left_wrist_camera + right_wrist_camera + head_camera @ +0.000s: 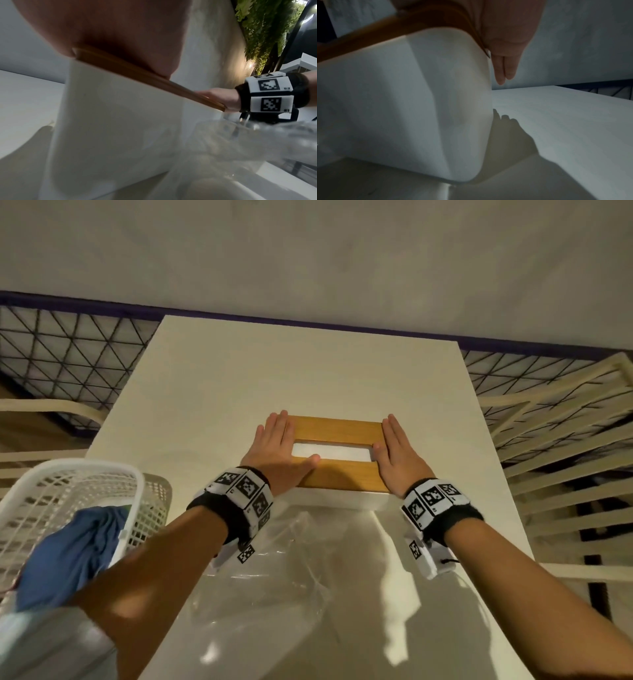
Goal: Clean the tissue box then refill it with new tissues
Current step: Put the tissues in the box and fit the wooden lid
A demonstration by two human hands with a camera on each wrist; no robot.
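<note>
The tissue box is white with a brown wooden lid that has a rectangular slot showing white tissue. It stands in the middle of the white table. My left hand lies flat on the lid's left end, fingers straight, thumb at the slot's edge. My right hand lies flat on the lid's right end, fingers straight. The left wrist view shows the box wall under the lid edge. In the right wrist view straight fingers hang past the box.
A crumpled clear plastic wrapper lies on the table just in front of the box. A white mesh basket with a blue cloth sits at the left. Slatted chairs flank the table.
</note>
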